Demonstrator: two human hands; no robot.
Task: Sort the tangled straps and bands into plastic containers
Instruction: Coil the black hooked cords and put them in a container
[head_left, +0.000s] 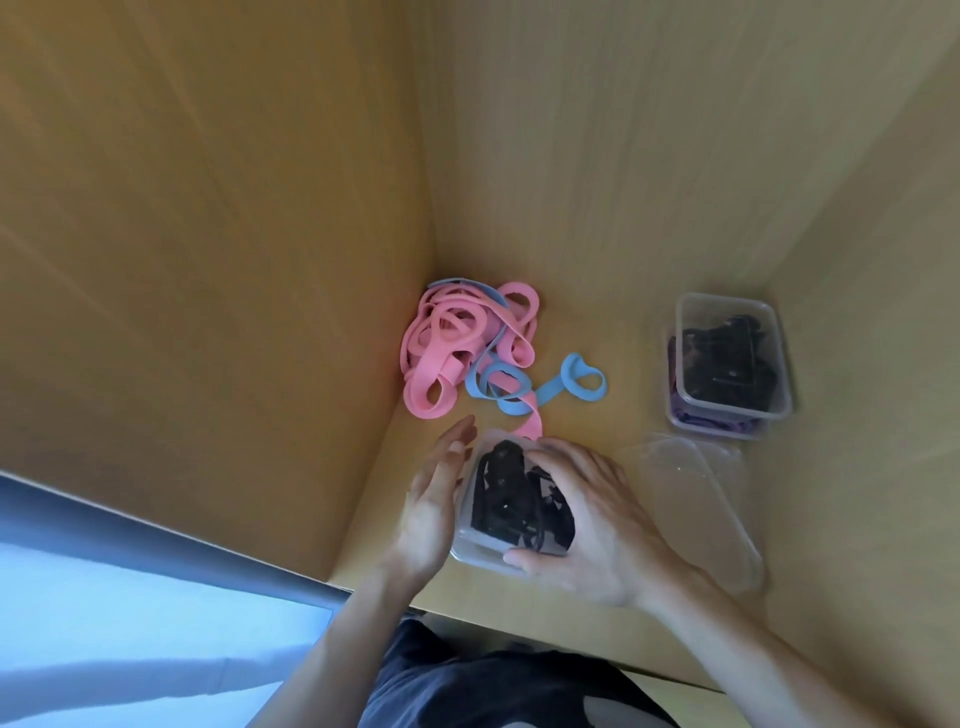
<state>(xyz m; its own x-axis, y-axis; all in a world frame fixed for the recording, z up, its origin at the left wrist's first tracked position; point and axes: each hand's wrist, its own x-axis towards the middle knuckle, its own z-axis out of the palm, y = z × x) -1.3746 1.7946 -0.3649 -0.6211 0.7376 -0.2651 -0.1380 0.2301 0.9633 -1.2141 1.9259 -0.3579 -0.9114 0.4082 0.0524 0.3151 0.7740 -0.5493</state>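
A clear plastic container (470, 551) packed with black straps (511, 499) sits near the front edge of the wooden surface. My right hand (587, 519) lies over its right side, fingers curled over the straps and thumb under the near rim. My left hand (436, 493) is flat against the container's left wall, fingers straight. A tangle of pink bands (447, 348) with blue bands (519, 387) lies behind, in the corner.
Two stacked clear containers (727, 364) stand at the right, the upper with black straps, the lower with purple bands. A clear lid or empty container (691, 499) lies right of my right hand. Wooden walls (234, 260) close in left and behind.
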